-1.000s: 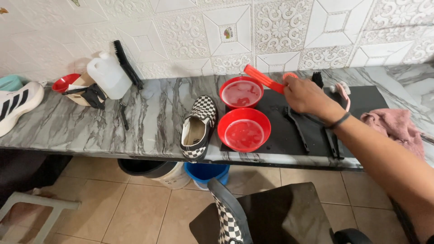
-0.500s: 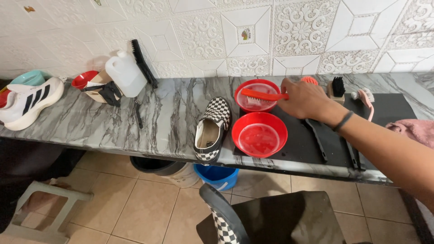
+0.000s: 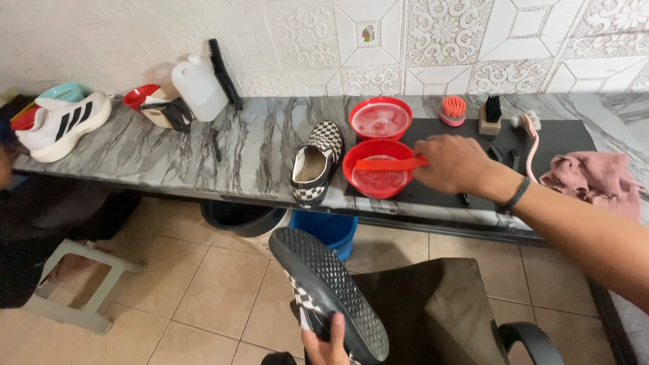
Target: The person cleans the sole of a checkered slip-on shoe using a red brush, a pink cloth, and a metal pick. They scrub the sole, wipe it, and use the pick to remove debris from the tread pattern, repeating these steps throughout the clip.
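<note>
Red brush: the right hand (image 3: pixel 451 162) is closed around the handle of a red brush (image 3: pixel 387 164), bristles down over the near red bowl (image 3: pixel 378 169).
Left hand: low at the frame's edge, the left hand (image 3: pixel 329 348) has its fingers wrapped on a checkered shoe (image 3: pixel 328 294), sole turned up, held above the dark chair (image 3: pixel 439 318).
Change: half a second ago the brush sat over the far red bowl (image 3: pixel 380 118); now it is at the near one, just left of the right hand. The held shoe has also risen higher into view, so brush and shoe are drawing closer together.
Shoes: three counted; one held, a matching checkered shoe (image 3: pixel 316 162) on the table (image 3: pixel 203 159) left of the bowls, and a white trainer (image 3: pixel 64 125) far left.
Bowls: two large red ones on the black mat (image 3: pixel 561 138), plus a small red one (image 3: pixel 138 96) far left.
Other brushes: an orange round one (image 3: pixel 453 109) and a black block one (image 3: pixel 491 115) beyond the right hand.
Cloth: one pink rag (image 3: pixel 595 177) to its right.
Jug: one white (image 3: pixel 199 88), by the wall.
</note>
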